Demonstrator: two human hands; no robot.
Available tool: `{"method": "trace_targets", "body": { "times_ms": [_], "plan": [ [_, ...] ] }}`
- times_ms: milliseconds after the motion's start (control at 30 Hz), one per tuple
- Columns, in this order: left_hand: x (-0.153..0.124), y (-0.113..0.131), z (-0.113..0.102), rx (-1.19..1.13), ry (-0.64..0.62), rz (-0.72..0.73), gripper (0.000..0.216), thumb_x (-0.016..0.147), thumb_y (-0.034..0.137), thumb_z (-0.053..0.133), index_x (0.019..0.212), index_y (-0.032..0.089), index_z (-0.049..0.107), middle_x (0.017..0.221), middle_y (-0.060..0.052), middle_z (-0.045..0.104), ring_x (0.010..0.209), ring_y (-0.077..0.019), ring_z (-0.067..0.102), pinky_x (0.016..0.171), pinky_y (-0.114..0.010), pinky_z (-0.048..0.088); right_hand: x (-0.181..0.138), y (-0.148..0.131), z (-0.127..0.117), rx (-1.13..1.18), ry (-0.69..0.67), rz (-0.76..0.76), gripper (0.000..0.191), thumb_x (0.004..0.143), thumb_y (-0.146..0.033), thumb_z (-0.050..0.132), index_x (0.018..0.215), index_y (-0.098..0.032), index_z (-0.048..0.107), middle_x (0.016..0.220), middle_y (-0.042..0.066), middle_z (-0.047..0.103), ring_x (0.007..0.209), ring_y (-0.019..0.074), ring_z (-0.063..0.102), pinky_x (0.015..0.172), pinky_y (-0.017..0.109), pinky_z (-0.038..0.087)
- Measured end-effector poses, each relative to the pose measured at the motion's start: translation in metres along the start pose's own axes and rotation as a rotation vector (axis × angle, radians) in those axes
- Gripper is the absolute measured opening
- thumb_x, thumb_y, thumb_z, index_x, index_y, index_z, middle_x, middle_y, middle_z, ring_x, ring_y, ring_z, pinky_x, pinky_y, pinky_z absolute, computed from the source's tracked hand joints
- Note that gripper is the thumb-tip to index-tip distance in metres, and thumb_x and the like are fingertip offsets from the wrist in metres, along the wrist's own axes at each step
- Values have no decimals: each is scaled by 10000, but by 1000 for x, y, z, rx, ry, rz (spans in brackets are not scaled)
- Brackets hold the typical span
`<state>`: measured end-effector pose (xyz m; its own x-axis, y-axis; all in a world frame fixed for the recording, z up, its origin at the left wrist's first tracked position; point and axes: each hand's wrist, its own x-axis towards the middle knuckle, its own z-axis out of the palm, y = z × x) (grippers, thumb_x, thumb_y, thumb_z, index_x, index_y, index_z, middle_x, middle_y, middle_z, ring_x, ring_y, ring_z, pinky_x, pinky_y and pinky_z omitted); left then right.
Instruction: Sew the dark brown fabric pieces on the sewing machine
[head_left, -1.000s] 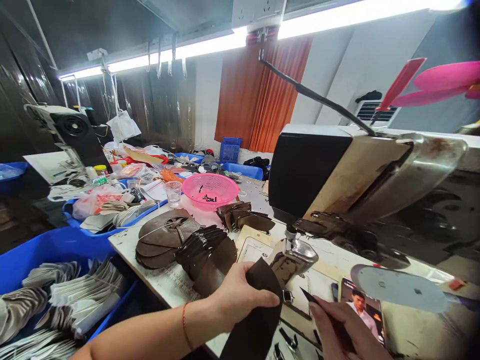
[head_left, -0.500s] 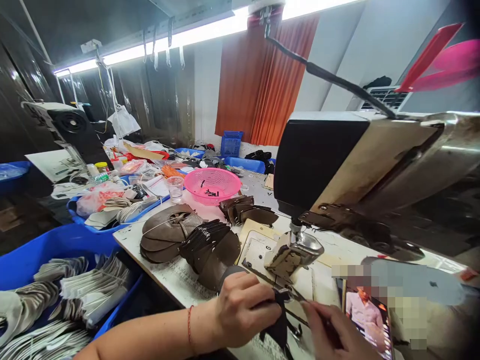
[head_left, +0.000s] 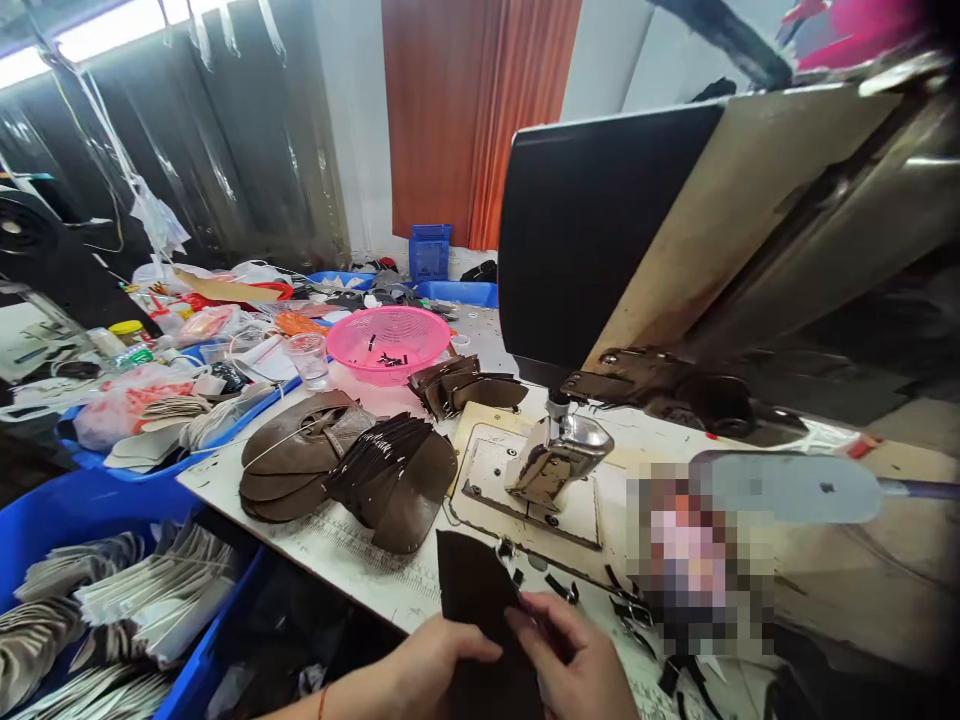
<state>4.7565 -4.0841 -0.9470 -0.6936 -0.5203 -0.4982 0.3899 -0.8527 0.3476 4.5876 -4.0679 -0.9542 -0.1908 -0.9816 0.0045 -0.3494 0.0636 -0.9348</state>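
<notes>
A dark brown leather piece [head_left: 480,575] with a curved edge is held up in front of the sewing machine [head_left: 615,240]. My left hand [head_left: 439,660] grips its lower left side, thumb lying across the face. On the right edge, the fingers of my right hand [head_left: 574,655] are closed on the same piece. A small shiny metal part shows just beyond the piece's upper right edge; I cannot make out what it is. The machine's presser area [head_left: 559,460] stands behind the hands, apart from the leather. The lower end of the piece runs out of view.
Stacked brown leather pieces [head_left: 300,460] and a fanned brown bundle [head_left: 409,480] lie left of the machine bed. Behind them stand a pink basket [head_left: 352,345] and a plastic cup [head_left: 307,365]. Black scraps [head_left: 637,620] litter the right front. A blue bin [head_left: 37,500] holds pale pieces.
The view has swung right and down. Both hands have drawn back from the machine's foot, and the leather piece, earlier mostly covered by my left hand, is now raised between both hands.
</notes>
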Motion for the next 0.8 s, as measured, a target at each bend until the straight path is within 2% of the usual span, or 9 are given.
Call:
{"method": "trace_targets", "body": {
  "times_ms": [33,133,233,300,367,533,600,733,800],
  "plan": [
    [1,0,-4,-38,14,-19,472,567,227,589,1001,46,629,940,-169,700,814,-250,661,838,-366,460,5,5,-14,-77,-4,-13,346,773,-528,629,839,-206,737,758,44,728,629,204,682,579,267,556],
    [3,12,-8,-127,61,12,584,547,165,521,1120,55,549,1023,-187,687,866,-278,671,846,-409,464,18,25,-55,-411,151,-117,292,788,-458,584,908,-236,730,936,58,743,829,243,708,743,329,568],
    [6,25,-6,-170,107,34,645,520,114,485,1163,67,496,975,-177,690,942,-314,663,864,-462,463,24,40,-75,-693,-42,-261,346,772,-227,484,1016,-284,724,1054,39,714,904,220,700,717,285,566],
    [9,29,-3,-216,103,34,627,531,117,475,1157,105,493,878,-125,689,922,-314,666,863,-495,465,26,44,-72,-815,-155,-291,476,742,-126,418,1068,-315,709,1126,19,684,915,196,699,684,251,562],
    [13,30,-1,-219,103,16,556,551,144,481,1105,117,520,811,-105,677,857,-303,675,841,-483,477,28,45,-64,-880,-176,-287,495,736,-92,380,1030,-301,718,1115,17,681,875,190,705,663,256,562],
    [22,33,8,-76,141,138,497,482,109,479,972,83,563,917,-157,682,877,-316,675,772,-417,499,38,34,-62,-697,-97,-419,416,755,-117,421,1053,-240,684,1062,54,703,947,211,685,779,295,563],
    [25,33,14,-1,129,146,445,496,106,497,934,89,574,921,-151,683,857,-308,675,731,-405,501,37,22,-64,-600,-132,-466,373,792,-137,462,1094,-244,654,1070,55,705,966,205,681,806,281,555],
    [29,30,26,157,134,192,320,546,168,696,840,111,583,670,-37,626,578,-157,583,638,-318,467,26,-2,-53,-442,-316,-624,444,776,-56,446,1120,-264,634,1039,29,713,924,165,690,782,225,545],
    [30,28,30,181,150,250,418,484,171,770,856,114,587,629,-1,601,533,-119,532,613,-289,445,22,-8,-43,-372,-233,-643,402,782,-71,487,1090,-275,646,1017,17,717,900,159,691,762,210,543]
  ]
}}
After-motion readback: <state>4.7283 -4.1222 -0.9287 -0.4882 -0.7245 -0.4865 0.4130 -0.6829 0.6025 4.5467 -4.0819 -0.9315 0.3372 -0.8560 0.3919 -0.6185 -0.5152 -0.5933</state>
